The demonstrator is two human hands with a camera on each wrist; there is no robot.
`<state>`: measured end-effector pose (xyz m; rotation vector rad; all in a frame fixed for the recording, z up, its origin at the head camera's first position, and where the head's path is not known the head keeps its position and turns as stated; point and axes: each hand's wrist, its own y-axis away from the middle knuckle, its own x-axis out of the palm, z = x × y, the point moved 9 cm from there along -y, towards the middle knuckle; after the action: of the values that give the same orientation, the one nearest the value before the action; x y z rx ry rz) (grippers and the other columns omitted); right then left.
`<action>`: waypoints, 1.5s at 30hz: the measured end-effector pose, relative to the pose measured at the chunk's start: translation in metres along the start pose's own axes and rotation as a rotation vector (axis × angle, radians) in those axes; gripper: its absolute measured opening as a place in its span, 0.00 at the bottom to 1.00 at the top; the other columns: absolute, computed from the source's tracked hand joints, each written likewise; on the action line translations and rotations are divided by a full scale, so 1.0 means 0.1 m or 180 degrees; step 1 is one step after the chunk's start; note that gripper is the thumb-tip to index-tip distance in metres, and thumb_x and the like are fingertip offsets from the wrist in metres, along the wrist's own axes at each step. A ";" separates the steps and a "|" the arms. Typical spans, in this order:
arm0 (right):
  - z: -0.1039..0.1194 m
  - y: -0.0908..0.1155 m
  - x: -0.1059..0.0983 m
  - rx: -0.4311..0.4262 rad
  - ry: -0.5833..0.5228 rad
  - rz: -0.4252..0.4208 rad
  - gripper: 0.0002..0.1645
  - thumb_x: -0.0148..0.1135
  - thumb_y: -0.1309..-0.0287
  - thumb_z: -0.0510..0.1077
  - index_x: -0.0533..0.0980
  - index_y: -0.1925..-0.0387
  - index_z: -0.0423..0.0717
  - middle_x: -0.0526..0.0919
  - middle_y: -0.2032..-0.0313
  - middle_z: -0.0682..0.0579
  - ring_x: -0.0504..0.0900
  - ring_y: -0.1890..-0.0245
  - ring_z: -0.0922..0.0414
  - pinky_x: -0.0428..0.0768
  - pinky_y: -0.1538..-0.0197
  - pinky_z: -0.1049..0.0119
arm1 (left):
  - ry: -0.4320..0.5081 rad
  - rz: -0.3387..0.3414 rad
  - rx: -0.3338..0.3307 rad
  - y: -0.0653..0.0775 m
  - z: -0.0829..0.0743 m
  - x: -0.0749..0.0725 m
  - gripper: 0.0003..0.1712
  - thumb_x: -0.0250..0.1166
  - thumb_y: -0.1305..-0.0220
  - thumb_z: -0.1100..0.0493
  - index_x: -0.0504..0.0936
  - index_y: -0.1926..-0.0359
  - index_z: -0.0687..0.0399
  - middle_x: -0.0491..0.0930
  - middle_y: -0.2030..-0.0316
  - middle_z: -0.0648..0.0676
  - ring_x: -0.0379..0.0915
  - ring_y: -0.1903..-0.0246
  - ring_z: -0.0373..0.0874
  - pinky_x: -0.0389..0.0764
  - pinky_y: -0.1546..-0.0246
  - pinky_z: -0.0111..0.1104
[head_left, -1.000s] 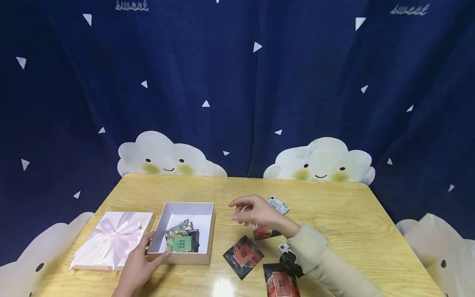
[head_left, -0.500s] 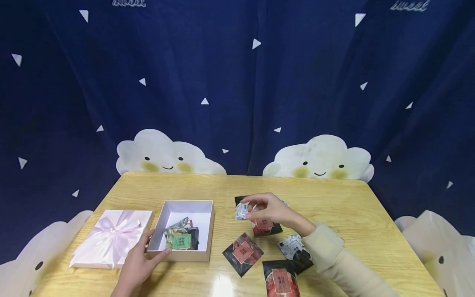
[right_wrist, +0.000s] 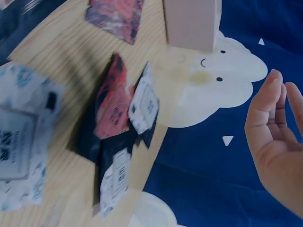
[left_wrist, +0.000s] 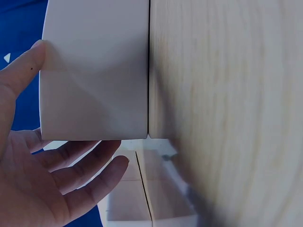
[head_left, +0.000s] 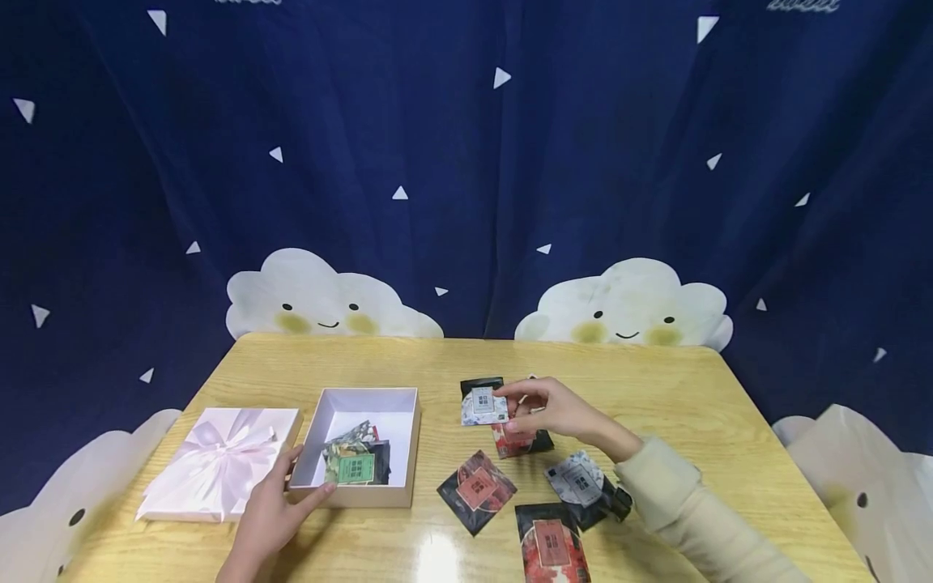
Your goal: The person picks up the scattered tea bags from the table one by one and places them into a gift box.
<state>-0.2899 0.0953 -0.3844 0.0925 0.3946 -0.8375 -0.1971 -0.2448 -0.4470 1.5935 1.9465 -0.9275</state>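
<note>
In the head view my left hand (head_left: 268, 514) grips the near left corner of a pale open box (head_left: 368, 496), thumb at the front rim, fingers along the left wall. The left wrist view shows that hand (left_wrist: 52, 175) around the box's corner (left_wrist: 94, 94). Inside lie several sachets, a green-labelled one (head_left: 355, 468) on top. My right hand (head_left: 557, 411) hovers over the back sachets, fingers loosely bent, overlapping a blue-and-white sachet (head_left: 481, 405) and a red-and-black one (head_left: 513, 444). In the right wrist view this hand (right_wrist: 274, 132) holds nothing and is apart from the sachets.
The pink lid with its ribbon bow (head_left: 226, 457) lies left of the box. A dark red sachet (head_left: 477, 490), a blue-and-white sachet (head_left: 578, 482) and a large red one (head_left: 552, 544) lie on the wooden table (head_left: 678, 421). A blue curtain (head_left: 466, 146) hangs behind.
My right hand has moved rightward, away from the box, uncovering the blue-and-white sachet at the back and the one nearer me. My left hand stays at the box corner.
</note>
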 end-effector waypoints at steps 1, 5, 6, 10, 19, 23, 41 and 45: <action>-0.02 0.01 -0.01 -0.0008 0.0006 0.0019 0.29 0.65 0.49 0.37 0.69 0.46 0.31 0.75 0.63 0.37 0.76 0.71 0.59 0.76 0.69 0.67 | 0.0000 0.0002 0.0001 0.00 0.00 0.00 0.43 0.71 0.52 0.50 0.63 0.42 0.71 0.72 0.55 0.76 0.72 0.58 0.66 0.73 0.60 0.53; -0.08 0.07 -0.04 -0.0008 0.0035 0.0075 0.30 0.65 0.49 0.37 0.68 0.45 0.30 0.75 0.60 0.40 0.76 0.71 0.59 0.77 0.67 0.66 | 0.0017 0.0002 -0.0004 0.00 -0.01 0.01 0.43 0.71 0.52 0.51 0.63 0.42 0.71 0.72 0.55 0.76 0.73 0.59 0.66 0.73 0.60 0.53; -0.10 0.09 -0.05 0.0004 0.0055 0.0078 0.30 0.65 0.49 0.38 0.68 0.45 0.29 0.75 0.60 0.41 0.76 0.70 0.59 0.77 0.67 0.65 | 0.0019 0.0000 -0.0004 0.00 -0.01 0.01 0.43 0.71 0.52 0.51 0.63 0.42 0.71 0.72 0.55 0.76 0.73 0.59 0.66 0.73 0.60 0.53; -0.17 0.15 -0.07 0.0066 0.0090 0.0096 0.30 0.65 0.49 0.39 0.69 0.46 0.30 0.74 0.62 0.44 0.75 0.70 0.57 0.76 0.67 0.63 | 0.0028 -0.0020 0.0018 -0.01 -0.01 0.00 0.42 0.71 0.52 0.51 0.63 0.42 0.71 0.73 0.55 0.76 0.73 0.59 0.66 0.74 0.60 0.53; -0.38 0.30 -0.15 0.0224 0.0236 0.0048 0.27 0.65 0.49 0.37 0.71 0.47 0.34 0.73 0.63 0.43 0.72 0.68 0.55 0.76 0.68 0.65 | 0.0027 0.0005 0.0015 -0.01 0.00 0.01 0.43 0.70 0.51 0.50 0.63 0.42 0.71 0.72 0.54 0.76 0.71 0.56 0.67 0.73 0.59 0.54; -0.50 0.38 -0.18 0.0295 0.0317 0.0050 0.29 0.67 0.50 0.41 0.70 0.46 0.34 0.71 0.61 0.38 0.71 0.64 0.48 0.75 0.67 0.65 | 0.0020 0.0008 0.0001 -0.01 0.00 0.01 0.43 0.71 0.52 0.50 0.63 0.42 0.71 0.72 0.54 0.76 0.72 0.57 0.67 0.73 0.59 0.53; -0.94 0.66 -0.38 0.0400 0.0710 0.0069 0.30 0.68 0.52 0.42 0.72 0.46 0.39 0.69 0.48 0.41 0.68 0.54 0.42 0.70 0.58 0.53 | 0.0080 -0.0027 0.0033 -0.01 -0.05 -0.02 0.42 0.71 0.52 0.53 0.63 0.43 0.73 0.72 0.55 0.76 0.73 0.58 0.65 0.74 0.60 0.52; -0.99 0.70 -0.41 0.0381 0.0661 0.0131 0.31 0.69 0.53 0.41 0.71 0.47 0.35 0.69 0.47 0.37 0.67 0.49 0.38 0.68 0.52 0.44 | 0.0067 -0.0020 0.0026 0.00 -0.04 -0.01 0.42 0.71 0.51 0.52 0.63 0.43 0.72 0.72 0.55 0.76 0.72 0.57 0.66 0.74 0.60 0.52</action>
<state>-0.2929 0.1940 -0.4656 0.2996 0.5358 -0.8131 -0.1969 -0.2428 -0.4434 1.6088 1.9655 -0.9258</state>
